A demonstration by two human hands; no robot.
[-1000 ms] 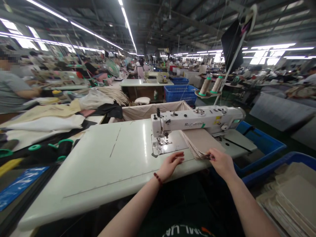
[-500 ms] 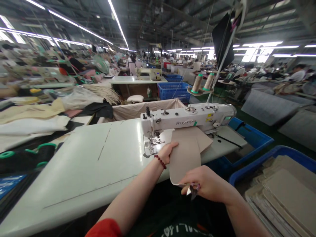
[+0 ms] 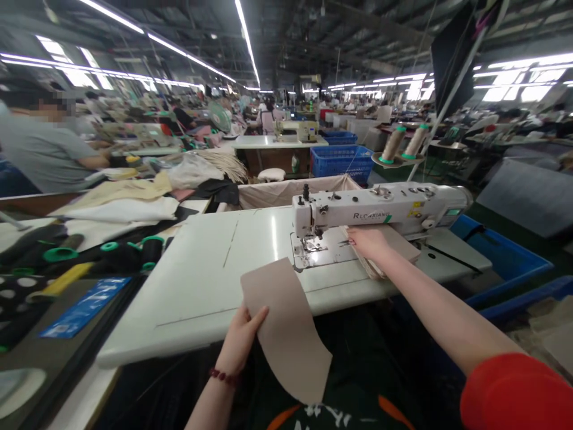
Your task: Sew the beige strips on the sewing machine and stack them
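My left hand (image 3: pixel 242 334) pinches a beige fabric panel (image 3: pixel 286 325) with curved edges, thumb on top, in front of the table's near edge. The panel hangs tilted over my lap. My right hand (image 3: pixel 369 242) reaches under the arm of the white sewing machine (image 3: pixel 371 209), onto a stack of beige panels (image 3: pixel 403 243). From its closed fingers stick the tips of small thread snips (image 3: pixel 344 243); the rest of the tool is hidden. The needle and presser foot (image 3: pixel 311 243) lie just left of that hand.
Blue crates (image 3: pixel 505 257) stand right of the pale table (image 3: pixel 201 286). Thread cones (image 3: pixel 394 145) rise behind the machine. Fabric pieces (image 3: pixel 134 200) and dark thread spools (image 3: pixel 152 251) lie at the left, where a co-worker (image 3: pixel 49 143) is seated. A cloth-lined bin (image 3: pixel 295 192) sits behind the table.
The view has turned left. My left hand has drawn the panel left and toward me. My right hand, still with the snips, has left the panel's near edge and moved forward to the stack.
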